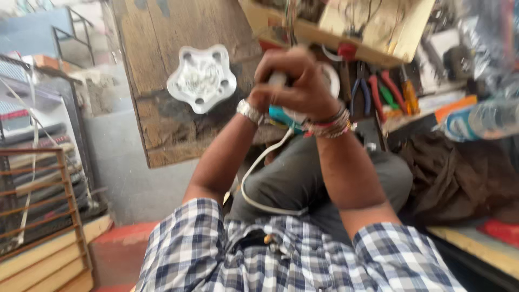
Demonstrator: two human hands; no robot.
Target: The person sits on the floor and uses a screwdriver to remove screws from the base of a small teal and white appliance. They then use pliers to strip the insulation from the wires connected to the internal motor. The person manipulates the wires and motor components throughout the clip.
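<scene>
Both my hands are clasped together over a white rounded device (pixel 331 77) with a teal part (pixel 281 115) underneath. My right hand (pixel 296 75), with several bracelets at the wrist, wraps over the top of it. My left hand (pixel 260 99), with a metal watch at the wrist, grips it from the left and is mostly covered by the right hand. A white cord (pixel 253 174) hangs from the device down toward my lap. The picture is blurred, so the device's exact shape is unclear.
A white star-shaped plastic part (pixel 201 78) lies on a worn wooden board (pixel 157 108). Pliers and screwdrivers (pixel 381 93) lie to the right, under a cardboard box (pixel 335 38). A plastic bottle (pixel 486 119) and brown cloth (pixel 459 173) are at right. A wooden rack (pixel 38 205) stands at left.
</scene>
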